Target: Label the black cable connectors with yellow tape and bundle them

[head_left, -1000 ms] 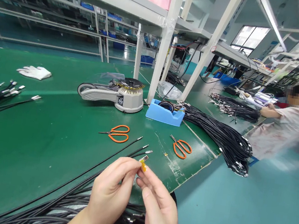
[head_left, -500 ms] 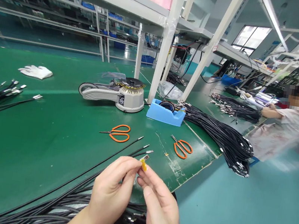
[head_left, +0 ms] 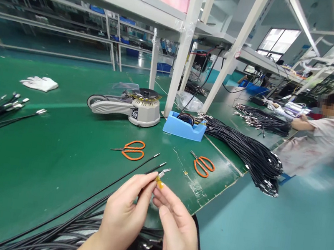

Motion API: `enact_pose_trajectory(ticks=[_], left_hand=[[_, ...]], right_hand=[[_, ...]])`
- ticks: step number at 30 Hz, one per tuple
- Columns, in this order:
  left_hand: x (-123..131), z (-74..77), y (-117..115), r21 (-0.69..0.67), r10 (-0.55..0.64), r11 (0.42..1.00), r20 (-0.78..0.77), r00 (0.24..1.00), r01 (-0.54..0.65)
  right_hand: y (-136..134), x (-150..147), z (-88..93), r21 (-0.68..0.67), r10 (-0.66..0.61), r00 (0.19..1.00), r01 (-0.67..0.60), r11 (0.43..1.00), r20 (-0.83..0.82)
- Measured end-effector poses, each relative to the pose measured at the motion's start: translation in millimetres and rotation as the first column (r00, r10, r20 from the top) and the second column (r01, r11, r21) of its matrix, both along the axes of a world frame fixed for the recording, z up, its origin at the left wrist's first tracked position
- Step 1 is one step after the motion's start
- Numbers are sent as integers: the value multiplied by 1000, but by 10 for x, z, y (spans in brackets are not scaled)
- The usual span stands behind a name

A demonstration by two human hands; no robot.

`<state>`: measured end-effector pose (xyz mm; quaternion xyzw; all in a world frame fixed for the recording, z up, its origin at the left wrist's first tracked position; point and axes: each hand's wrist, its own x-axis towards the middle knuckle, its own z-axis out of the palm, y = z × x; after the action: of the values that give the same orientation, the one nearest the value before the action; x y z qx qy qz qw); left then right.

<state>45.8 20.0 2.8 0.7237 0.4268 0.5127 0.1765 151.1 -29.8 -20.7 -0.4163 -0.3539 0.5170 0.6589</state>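
My left hand (head_left: 127,207) is closed, thumb and forefinger pinching a cable end with a metal connector (head_left: 162,173). A small piece of yellow tape (head_left: 159,184) hangs at the connector's base. Against that tape rests the forefinger tip of my right hand (head_left: 180,232); its thumb stands apart and the other fingers are loosely curled. Several black cables (head_left: 84,207) run under and beside my hands, some with metal tips pointing away from me. The rest of the pinched cable is hidden by my fingers.
Two orange-handled scissors (head_left: 133,150) lie beyond my hands. Behind them stand a grey tape dispenser (head_left: 144,114) and a blue one (head_left: 184,127). Cable bundles (head_left: 239,147) lie right and left; a white glove (head_left: 39,83) is far left. A person (head_left: 327,129) sits at right.
The connector has turned slightly and sits a little lower in my left fingers. My right forefinger stays at the tape, and its thumb has shifted slightly left.
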Motion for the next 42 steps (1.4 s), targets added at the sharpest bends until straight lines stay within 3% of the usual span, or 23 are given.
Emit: enact_pose_trajectory(ticks=[8, 14, 18, 22, 28, 34, 42], left_hand=[[-23, 132, 55, -237, -48, 971, -99, 994, 23], [-55, 105, 11, -311, 29, 949, -74, 997, -51], [-63, 75, -34, -280, 26, 959, -54, 998, -40], [-69, 63, -34, -146, 1, 989, -69, 998, -11], [-69, 12, -32, -8, 28, 1000, -145, 989, -30], [-73, 13, -47, -92, 84, 991, -127, 988, -96], [-66, 84, -46, -226, 33, 973, -56, 998, -45]], right_hand=[[-1, 71, 24, 2, 6, 998, -6, 1000, 62], [-14, 56, 56, 1, -48, 988, 48, 999, 144], [-52, 37, 35, -22, -62, 967, 70, 997, 247], [-81, 73, 36, -54, -46, 975, 59, 997, 216], [37, 85, 241, -85, -157, 945, 188, 978, 286], [188, 20, 273, -89, -102, 950, 134, 987, 296], [151, 60, 228, -18, -146, 932, 161, 987, 333]])
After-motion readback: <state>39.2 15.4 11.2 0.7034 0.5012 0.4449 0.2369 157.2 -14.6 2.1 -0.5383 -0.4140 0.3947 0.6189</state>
